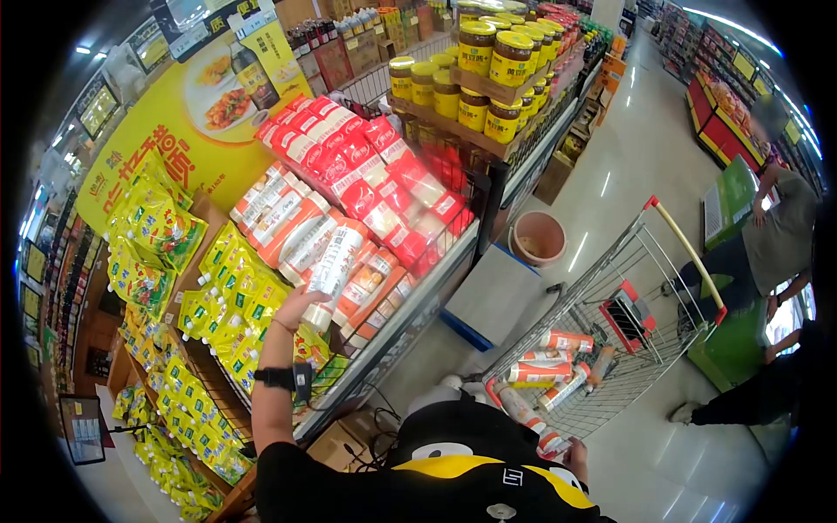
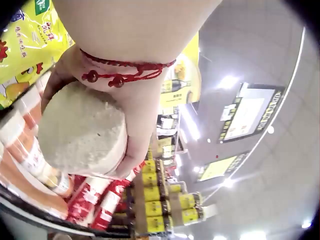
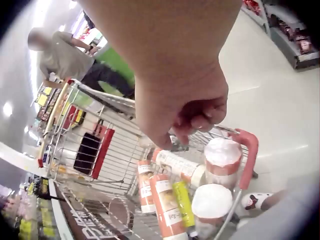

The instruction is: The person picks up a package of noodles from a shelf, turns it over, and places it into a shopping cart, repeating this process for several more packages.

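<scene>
Head view, we see a white cylindrical pack (image 1: 336, 266) extending away from our left hand (image 1: 298, 309), thumb and fingers wrapped round its near end, orange-and-white packs (image 1: 378, 298) beside it, our right hand (image 3: 184, 102) loosely curled by the shopping cart (image 1: 691, 254).

"What did the cylinder (image 2: 82, 132) look like up close, from your end?"

"I saw a matt, pale, rough-looking end; its wrapper (image 1: 336, 260) looked smooth and printed, though I couldn't tell paper from plastic."

"And the packs around it?"

"I saw glossy, crinkled plastic on the yellow pouches (image 1: 248, 301) and shiny film on the red packets (image 1: 336, 144). The jars (image 1: 510, 59) looked glassy, in matt cardboard trays (image 1: 462, 136)."

"The cart (image 1: 645, 370)?"

"I took it for metal wire, with a smooth plastic handle (image 1: 691, 253). The floor (image 1: 615, 148) looked smooth and glossy, the bucket (image 1: 539, 237) like smooth plastic."

"Any cloth?"

"The black shirt (image 1: 344, 484) looked matt and soft; the red bracelet (image 2: 118, 81) was braided cord."
</scene>
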Tool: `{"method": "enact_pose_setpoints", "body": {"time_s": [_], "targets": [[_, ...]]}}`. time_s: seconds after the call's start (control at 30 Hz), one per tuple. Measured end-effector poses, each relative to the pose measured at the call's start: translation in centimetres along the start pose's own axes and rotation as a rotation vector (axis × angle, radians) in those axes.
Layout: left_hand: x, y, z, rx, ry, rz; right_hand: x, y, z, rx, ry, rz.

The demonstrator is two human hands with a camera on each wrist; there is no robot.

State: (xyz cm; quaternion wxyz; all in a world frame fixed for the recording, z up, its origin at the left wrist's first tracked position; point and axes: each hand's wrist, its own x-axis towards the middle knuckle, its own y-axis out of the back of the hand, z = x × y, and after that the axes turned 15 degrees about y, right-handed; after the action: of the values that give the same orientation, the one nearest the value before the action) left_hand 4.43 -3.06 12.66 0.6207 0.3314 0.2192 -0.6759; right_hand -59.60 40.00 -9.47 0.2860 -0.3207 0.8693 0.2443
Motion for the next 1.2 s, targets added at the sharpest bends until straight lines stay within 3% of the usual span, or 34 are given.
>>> {"method": "enact_pose_setpoints", "body": {"time_s": [0.1,0.2,0.27,0.3,0.37,0.43,0.5,0.57,0.63,0.67,0.77,0.8,0.93,1.03,1.07,1.17,1.2], "targets": [[-5.5,-2.9,2.0,-0.282,0.046,-0.194,1.6,-0.6,-2.6,-0.072,0.236,-0.05],[-7.4,-6.8,2.4,-0.557,-0.078,-0.582,1.9,-4.7,-8.0,-0.004,0.46,-0.176],[-7.6,-8.8,2.6,-0.588,-0.055,-0.901,0.8,-8.5,-12.9,-0.069,0.598,-0.288],[-7.8,-10.9,3.0,-0.517,-0.117,-0.859,-0.1,-10.4,-15.1,-0.108,0.67,-0.344],[-8.1,-14.1,3.6,-0.379,-0.119,-1.024,-1.2,-13.7,-18.5,-0.18,0.888,-0.462],[-7.5,-17.3,3.6,-0.18,-0.17,-1.055,-4.7,-16.2,-23.0,-0.069,0.848,-0.661],[-9.5,-21.2,5.3,-0.025,-0.138,-1.081,-10.5,-17.1,-27.9,0.01,0.951,-0.868],[-10.1,-23.9,7.6,0.118,-0.085,-1.248,-13.2,-17.5,-30.4,0.294,1.115,-0.924],[-9.8,-26.3,9.3,0.334,-0.066,-1.301,-13.7,-17.7,-31.6,0.623,1.144,-0.731],[-9.7,-27.5,9.9,0.439,-0.06,-1.326,-17.9,-17.4,-33.9,0.786,1.064,-0.595],[-9.7,-29.9,11.0,0.519,-0.04,-1.396,-14.5,-14.8,-31.9,0.607,1.067,-0.509],[-9.0,-30.6,11.0,0.469,-0.024,-1.398,-15.4,-15.1,-31.6,0.771,1.078,-0.365],[-8.5,-31.6,10.4,-0.004,-0.012,-1.401,-15.8,-12.9,-29.7,0.828,1.211,-0.171],[-8.2,-32.5,8.9,-0.081,-0.224,-1.372,-17.9,-10.3,-29.1,0.714,1.262,-0.199],[-8.8,-32.8,8.4,-0.066,-0.255,-1.278,-19.0,-9.7,-29.2,0.741,1.17,-0.236],[-9.0,-33.4,7.7,0.006,-0.486,-1.26,-20.1,-7.8,-28.2,0.811,1.038,-0.362],[-9.8,-33.5,7.8,-0.059,-0.436,-1.27,-20.1,-7.6,-27.8,0.732,1.077,-0.294]]}}
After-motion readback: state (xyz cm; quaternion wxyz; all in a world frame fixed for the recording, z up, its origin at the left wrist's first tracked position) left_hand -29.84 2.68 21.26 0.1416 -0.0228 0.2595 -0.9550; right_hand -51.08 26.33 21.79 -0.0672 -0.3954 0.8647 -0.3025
